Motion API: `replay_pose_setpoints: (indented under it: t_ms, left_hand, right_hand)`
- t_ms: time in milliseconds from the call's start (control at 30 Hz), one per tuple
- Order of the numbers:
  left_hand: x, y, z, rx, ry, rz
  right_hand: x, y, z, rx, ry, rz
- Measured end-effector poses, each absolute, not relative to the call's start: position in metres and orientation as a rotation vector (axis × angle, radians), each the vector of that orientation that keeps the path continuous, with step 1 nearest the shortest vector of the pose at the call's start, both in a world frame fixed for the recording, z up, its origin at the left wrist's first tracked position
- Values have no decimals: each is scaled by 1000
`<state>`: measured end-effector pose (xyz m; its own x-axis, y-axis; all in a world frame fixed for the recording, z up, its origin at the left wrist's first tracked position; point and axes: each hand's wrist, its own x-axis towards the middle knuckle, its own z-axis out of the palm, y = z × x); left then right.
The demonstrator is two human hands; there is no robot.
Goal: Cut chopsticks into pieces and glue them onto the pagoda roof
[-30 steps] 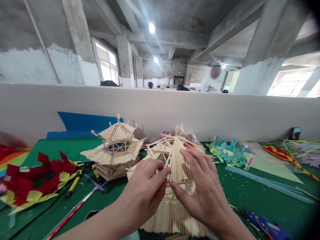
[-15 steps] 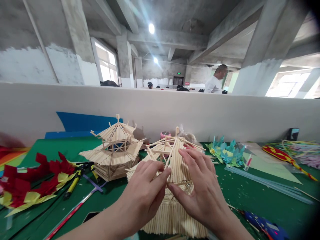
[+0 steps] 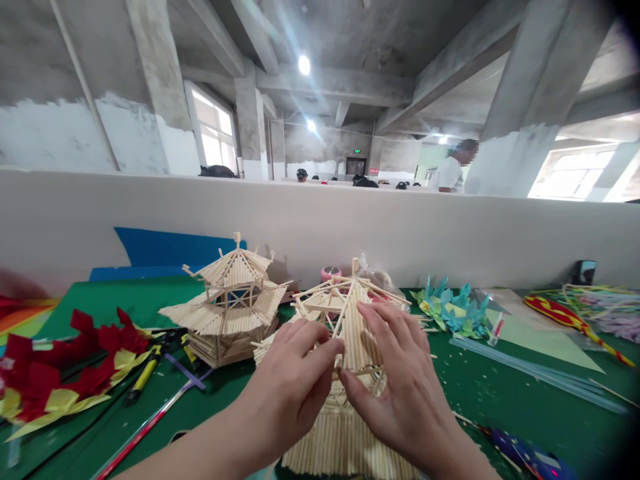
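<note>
Lightly curled, left hand (image 3: 293,387) and right hand (image 3: 400,383) grip the stick pavilion (image 3: 340,440) between them.

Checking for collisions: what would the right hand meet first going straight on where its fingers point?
The near stick pavilion: the right hand has fingers resting on its roof, so it would likely press into that.

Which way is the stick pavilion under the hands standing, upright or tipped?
Upright. The stick pavilion sits base-down on the green mat, its spike pointing up; the left hand and right hand touch its upper roof.
</note>
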<state>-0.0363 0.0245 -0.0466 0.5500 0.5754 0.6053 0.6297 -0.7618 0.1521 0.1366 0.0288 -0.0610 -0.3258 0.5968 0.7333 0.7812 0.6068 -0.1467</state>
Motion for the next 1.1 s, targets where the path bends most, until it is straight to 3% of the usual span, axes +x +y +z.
replay_pose_setpoints:
  t_ms: [533,833,1100]
  left_hand:
    - [-44,15,-41,-2376,-1151,-1349]
    - [-52,8,-41,-2288,-1515,-1464]
    - [-48,2,-50,-2375,-1109,-1261]
  right_hand:
    - [133,27,-60,-1117,-2020,-227]
    - [133,26,-59,-1113,-2009,-235]
    - [138,27,-59,-1109,-2042,-229]
